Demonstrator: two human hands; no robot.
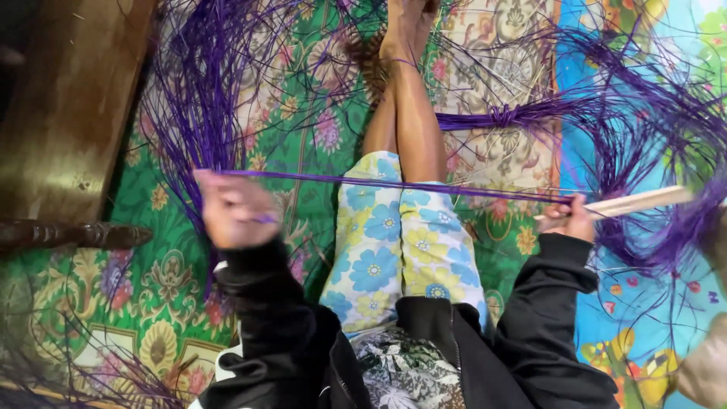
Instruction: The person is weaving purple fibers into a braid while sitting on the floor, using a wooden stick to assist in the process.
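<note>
Purple fibre strand (394, 184) taut btwn fists: left hand (231, 212) clenched at 9, right hand (569, 220) grips strand w/ pale flat stick (644, 201) at 3.

- Our left hand (231, 212) is motion-blurred; its grip is unclear.
- Our feet (409, 23) run past the top edge.
- Our right hand (569, 220) possibly pinches the stick (636, 201).

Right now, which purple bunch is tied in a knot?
The bunch lying right of the legs; a knot binds its strands, while the others spread loose.
</note>
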